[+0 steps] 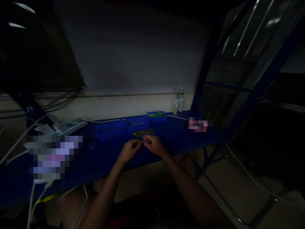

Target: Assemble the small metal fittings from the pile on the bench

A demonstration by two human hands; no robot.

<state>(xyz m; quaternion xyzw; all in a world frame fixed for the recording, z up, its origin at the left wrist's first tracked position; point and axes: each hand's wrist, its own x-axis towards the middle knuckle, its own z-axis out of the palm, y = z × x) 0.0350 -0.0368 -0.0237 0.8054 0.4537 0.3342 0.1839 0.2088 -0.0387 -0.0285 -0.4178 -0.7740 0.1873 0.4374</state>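
Observation:
Close together over the blue table point(105, 156), my left hand point(130, 149) and my right hand point(152, 143) meet fingertip to fingertip. The fingers of both are closed in a pinch. A thin pale sliver shows between them, too small and dark to name. Just beyond the fingers lies a heap of small brassy metal pieces point(143, 132). Behind the heap, a blue bin point(137, 127) contains thin silvery pieces. To its left stands another blue bin point(111, 135) with a few small bits inside. A third blue bin point(156, 119) has green items in it.
A clear plastic bottle point(179, 103) stands by the wall at the back right. On the left are a white power strip point(71, 126), cables and a blurred-out object point(54, 157). Another blurred-out item point(197, 124) lies at the right. Blue metal posts point(259, 86) frame the table.

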